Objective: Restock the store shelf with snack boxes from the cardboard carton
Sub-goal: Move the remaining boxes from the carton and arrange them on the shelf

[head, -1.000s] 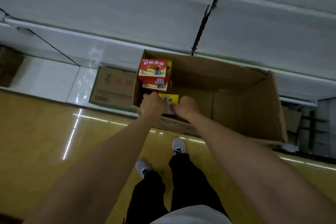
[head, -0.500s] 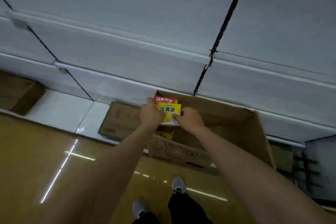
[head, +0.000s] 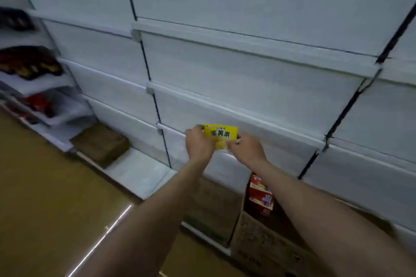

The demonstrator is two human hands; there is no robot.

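Observation:
Both hands hold a yellow snack box (head: 221, 134) up in front of the white store shelf (head: 236, 114). My left hand (head: 199, 143) grips its left end and my right hand (head: 246, 149) grips its right end. The box sits level with a low shelf edge. Below my right forearm stands the open cardboard carton (head: 258, 245) on the floor, with red snack boxes (head: 261, 193) stacked inside at its left end. The carton's right part is hidden by my arm.
A closed brown carton (head: 101, 144) rests on the lowest shelf board at left, and another flat carton (head: 209, 204) lies behind my left forearm. Dark and red packaged goods (head: 29, 65) fill the shelves at far left. Yellow floor (head: 45, 209) spreads in front.
Both hands lifted the yellow box out of the carton and raised it to the shelf front. The view tilted up from the carton to the shelves.

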